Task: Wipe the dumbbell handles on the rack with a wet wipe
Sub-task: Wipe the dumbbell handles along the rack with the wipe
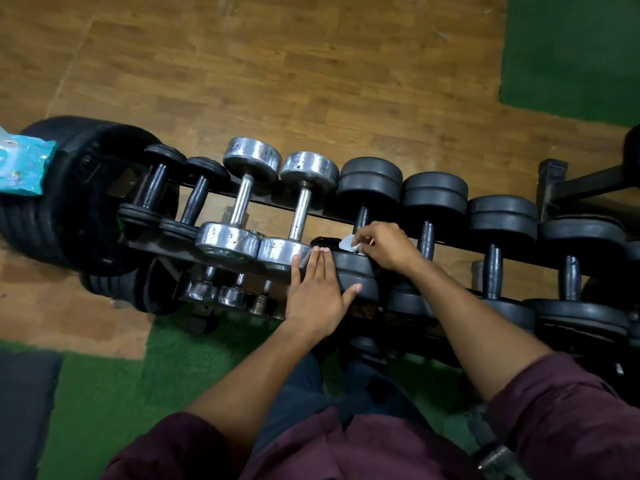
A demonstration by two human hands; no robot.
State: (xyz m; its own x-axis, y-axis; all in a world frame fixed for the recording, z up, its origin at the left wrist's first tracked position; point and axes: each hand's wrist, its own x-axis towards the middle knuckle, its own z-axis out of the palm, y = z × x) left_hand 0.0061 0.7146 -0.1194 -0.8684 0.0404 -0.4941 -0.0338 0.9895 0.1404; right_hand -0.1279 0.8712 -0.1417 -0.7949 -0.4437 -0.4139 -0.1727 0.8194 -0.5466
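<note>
A black rack [221, 252] carries a row of dumbbells, chrome ones [299, 216] at the left and black ones to the right. My right hand [384, 245] grips a white wet wipe [347, 243] around the lower part of a black dumbbell's handle [362, 218]. My left hand [317, 292] lies flat with straight fingers on that dumbbell's near black head [356, 271], fingertips at the neighbouring chrome head [280, 251].
A teal wet-wipe pack [22, 164] sits on stacked black weight plates [86, 188] at the far left. More black dumbbells [493, 268] fill the rack to the right, and small chrome ones [232, 294] lie on a lower tier. Wooden floor lies beyond, green turf below.
</note>
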